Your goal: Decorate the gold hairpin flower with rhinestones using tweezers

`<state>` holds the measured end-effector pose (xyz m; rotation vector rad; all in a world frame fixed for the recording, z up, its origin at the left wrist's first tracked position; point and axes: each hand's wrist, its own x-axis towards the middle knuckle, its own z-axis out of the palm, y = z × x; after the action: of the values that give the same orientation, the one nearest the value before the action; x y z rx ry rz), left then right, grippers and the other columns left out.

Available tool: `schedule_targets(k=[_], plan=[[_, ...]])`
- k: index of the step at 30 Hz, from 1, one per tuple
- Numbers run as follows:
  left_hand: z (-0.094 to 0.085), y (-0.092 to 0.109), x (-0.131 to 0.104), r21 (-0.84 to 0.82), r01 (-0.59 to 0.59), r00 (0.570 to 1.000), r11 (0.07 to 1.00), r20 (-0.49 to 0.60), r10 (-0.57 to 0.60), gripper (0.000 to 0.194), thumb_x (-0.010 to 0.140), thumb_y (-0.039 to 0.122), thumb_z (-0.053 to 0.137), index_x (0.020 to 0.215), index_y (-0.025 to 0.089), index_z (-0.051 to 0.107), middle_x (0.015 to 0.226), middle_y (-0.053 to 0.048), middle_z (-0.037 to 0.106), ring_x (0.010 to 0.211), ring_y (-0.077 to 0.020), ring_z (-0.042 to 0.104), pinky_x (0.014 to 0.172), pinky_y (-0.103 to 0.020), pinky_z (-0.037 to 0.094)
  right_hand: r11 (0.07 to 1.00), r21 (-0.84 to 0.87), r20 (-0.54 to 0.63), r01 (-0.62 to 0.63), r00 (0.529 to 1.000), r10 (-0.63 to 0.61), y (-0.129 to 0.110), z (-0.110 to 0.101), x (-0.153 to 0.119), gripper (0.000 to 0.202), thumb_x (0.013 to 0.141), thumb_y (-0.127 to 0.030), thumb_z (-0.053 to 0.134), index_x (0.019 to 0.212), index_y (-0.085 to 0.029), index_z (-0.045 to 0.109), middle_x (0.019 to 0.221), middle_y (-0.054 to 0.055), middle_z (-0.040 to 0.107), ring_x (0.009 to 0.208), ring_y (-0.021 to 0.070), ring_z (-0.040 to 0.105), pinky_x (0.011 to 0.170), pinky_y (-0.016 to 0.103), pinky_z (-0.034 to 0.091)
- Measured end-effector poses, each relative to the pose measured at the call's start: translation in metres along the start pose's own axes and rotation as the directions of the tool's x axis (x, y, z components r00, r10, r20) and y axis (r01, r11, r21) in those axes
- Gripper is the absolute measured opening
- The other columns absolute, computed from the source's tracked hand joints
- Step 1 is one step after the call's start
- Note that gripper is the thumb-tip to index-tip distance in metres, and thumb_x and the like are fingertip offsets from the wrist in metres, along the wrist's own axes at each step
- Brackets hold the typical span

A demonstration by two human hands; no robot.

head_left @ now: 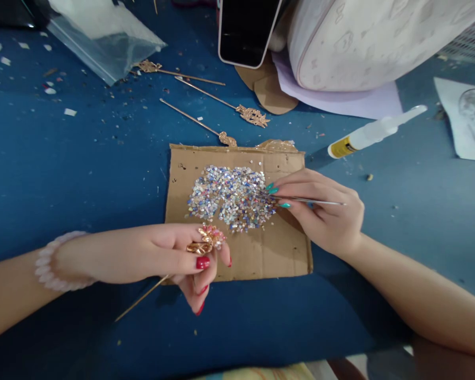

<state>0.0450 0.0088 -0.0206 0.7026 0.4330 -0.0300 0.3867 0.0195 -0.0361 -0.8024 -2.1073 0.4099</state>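
Note:
A brown cardboard piece (pixel 269 253) lies on the blue table (pixel 83 174), bearing a spread of small shiny white, blue and pink chips (pixel 237 195). My left hand (pixel 182 258), with red nails, is closed on a gold hairpin whose pink-petaled flower head (pixel 212 236) shows above the thumb; its thin stick points down and left. Over the right edge of the chips, my right hand (pixel 320 206), with green nails, pinches a thin metal tool (pixel 309 200). The tool's tip is too small to make out among the chips.
Gold hairpins (pixel 253 115) lie behind the cardboard. A white glue bottle (pixel 370 134) is at its back right. Farther back are a plastic bag (pixel 103 42), a phone (pixel 247 31), a whitish pouch (pixel 364 42) and lilac paper (pixel 352 103). A printed sheet (pixel 469 119) lies far right.

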Motion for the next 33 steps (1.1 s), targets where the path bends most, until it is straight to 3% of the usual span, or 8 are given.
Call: schedule_targets(k=[6, 13, 19, 28, 33], plan=[[-0.0005, 0.0007, -0.0006, 0.015, -0.025, 1.000, 1.000, 0.002, 0.025, 0.020, 0.124, 0.041, 0.078, 0.111, 0.027, 0.074, 0.102, 0.003, 0.071, 0.083, -0.0144, 0.076, 0.087, -0.027, 0.067, 1.000, -0.002, -0.013, 0.020, 1.000, -0.020, -0.0018, 0.0031, 0.0003, 0.027, 0.110, -0.003, 0.077, 0.118, -0.026, 0.088, 0.107, 0.005, 0.095, 0.097, 0.0245, 0.094, 0.090, 0.039, 0.079], [-0.0015, 0.0004, -0.0015, -0.006, -0.028, 0.999, 1.000, 0.030, 0.029, 0.022, 0.126, 0.051, 0.077, 0.129, 0.029, 0.073, 0.102, 0.004, 0.070, 0.084, -0.0122, 0.074, 0.082, -0.023, 0.062, 0.996, -0.085, -0.031, -0.012, 0.999, 0.010, 0.0011, 0.0067, 0.0001, 0.018, 0.116, -0.016, 0.077, 0.113, -0.030, 0.088, 0.103, 0.003, 0.094, 0.092, 0.0237, 0.091, 0.085, 0.040, 0.078], [-0.0020, -0.0009, -0.0005, 0.001, -0.041, 0.998, 0.999, 0.040, 0.041, 0.023, 0.128, 0.050, 0.073, 0.131, 0.028, 0.072, 0.102, 0.003, 0.069, 0.086, -0.0145, 0.075, 0.082, -0.027, 0.064, 0.999, -0.047, -0.057, -0.015, 0.998, 0.012, 0.0006, 0.0063, 0.0005, 0.023, 0.112, -0.007, 0.079, 0.114, -0.028, 0.087, 0.107, 0.003, 0.095, 0.094, 0.0227, 0.092, 0.088, 0.037, 0.075], [-0.0038, -0.0046, -0.0022, 0.018, -0.061, 0.997, 0.998, 0.043, 0.061, 0.021, 0.129, 0.046, 0.069, 0.135, 0.025, 0.070, 0.102, 0.002, 0.067, 0.082, -0.0136, 0.072, 0.069, -0.025, 0.054, 0.999, -0.043, -0.019, -0.010, 1.000, 0.009, 0.0021, 0.0058, -0.0007, 0.024, 0.112, -0.006, 0.078, 0.115, -0.028, 0.087, 0.108, 0.003, 0.094, 0.094, 0.0229, 0.091, 0.088, 0.037, 0.074], [-0.0051, -0.0061, -0.0033, 0.024, -0.058, 0.998, 0.998, 0.040, 0.057, 0.022, 0.128, 0.047, 0.070, 0.134, 0.026, 0.069, 0.103, 0.001, 0.071, 0.088, -0.0172, 0.076, 0.071, -0.028, 0.058, 1.000, -0.019, -0.040, -0.013, 0.999, 0.012, 0.0018, 0.0072, -0.0025, 0.026, 0.111, -0.006, 0.078, 0.116, -0.029, 0.089, 0.109, 0.004, 0.094, 0.096, 0.0245, 0.091, 0.089, 0.039, 0.073]])
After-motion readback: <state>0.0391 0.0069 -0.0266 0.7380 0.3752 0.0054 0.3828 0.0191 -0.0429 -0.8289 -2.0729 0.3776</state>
